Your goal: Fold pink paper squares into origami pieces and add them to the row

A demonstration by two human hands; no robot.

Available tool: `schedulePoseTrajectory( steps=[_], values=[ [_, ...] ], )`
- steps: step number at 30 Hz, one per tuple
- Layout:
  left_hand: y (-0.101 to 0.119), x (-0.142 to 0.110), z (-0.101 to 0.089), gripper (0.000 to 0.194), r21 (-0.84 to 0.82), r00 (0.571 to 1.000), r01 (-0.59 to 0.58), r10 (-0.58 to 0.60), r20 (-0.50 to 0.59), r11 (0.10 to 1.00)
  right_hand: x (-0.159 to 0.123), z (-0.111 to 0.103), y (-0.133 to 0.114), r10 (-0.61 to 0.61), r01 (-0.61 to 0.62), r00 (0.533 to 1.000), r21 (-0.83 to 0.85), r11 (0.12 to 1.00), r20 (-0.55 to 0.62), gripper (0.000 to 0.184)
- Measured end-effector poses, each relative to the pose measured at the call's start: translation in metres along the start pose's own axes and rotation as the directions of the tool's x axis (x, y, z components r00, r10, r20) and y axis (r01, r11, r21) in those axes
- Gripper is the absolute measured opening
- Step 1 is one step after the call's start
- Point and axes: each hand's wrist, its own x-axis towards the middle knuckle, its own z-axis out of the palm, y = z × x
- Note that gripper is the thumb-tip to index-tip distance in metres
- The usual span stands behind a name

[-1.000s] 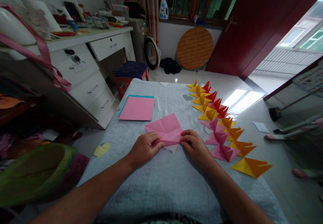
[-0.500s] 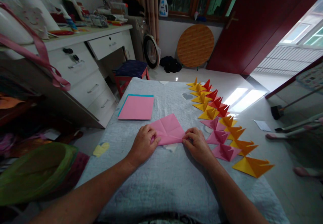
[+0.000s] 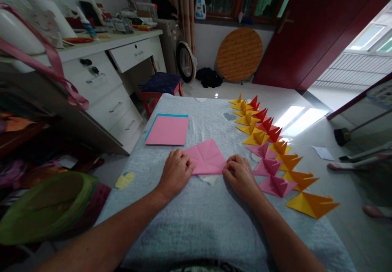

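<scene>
A pink sheet of origami paper (image 3: pixel 206 157), creased and partly folded, lies on the cloth-covered table (image 3: pixel 202 223) in front of me. My left hand (image 3: pixel 177 170) pinches its left corner, fingers curled over it. At the right corner, the thumb and fingers of my right hand (image 3: pixel 240 174) are closed on the paper. A straight folded edge runs along the near side between both hands. Beyond my left hand sits a stack of square paper (image 3: pixel 168 130), pink on top with blue showing underneath.
Several folded paper cranes (image 3: pixel 277 185) in pink, yellow, orange and red stand in rows along the table's right side. A green-rimmed basket (image 3: pixel 45 210) is at the lower left. Behind the table are a stool (image 3: pixel 161 83) and a white desk (image 3: pixel 101 84).
Both hands keep hold of the pink paper's corners, and its near edge now looks straighter. The whole view has shifted slightly.
</scene>
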Motion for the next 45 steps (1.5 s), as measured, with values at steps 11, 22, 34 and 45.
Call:
schedulePoseTrajectory(
  steps=[11, 22, 34, 45],
  values=[
    [0.0009, 0.0041, 0.0018, 0.019, 0.062, 1.000, -0.006, 0.007, -0.018, 0.998, 0.0005, 0.0014, -0.0009, 0.012, -0.011, 1.000, 0.012, 1.000, -0.018, 0.018],
    [0.0041, 0.0050, -0.0001, 0.021, 0.118, 0.999, 0.043, -0.043, -0.003, 0.992, 0.0013, -0.0018, -0.0023, 0.023, -0.023, 1.000, 0.025, 0.999, -0.003, 0.019],
    [0.0045, 0.0050, 0.0007, 0.016, 0.102, 0.996, 0.085, -0.087, 0.016, 0.991, 0.0023, 0.0010, 0.0007, 0.003, -0.003, 1.000, -0.003, 1.000, -0.013, 0.018],
    [0.0048, 0.0066, -0.0016, 0.006, 0.030, 0.995, -0.102, 0.101, 0.024, 0.994, 0.0016, 0.0009, -0.0002, -0.003, 0.003, 1.000, 0.005, 1.000, -0.024, 0.018]
  ],
)
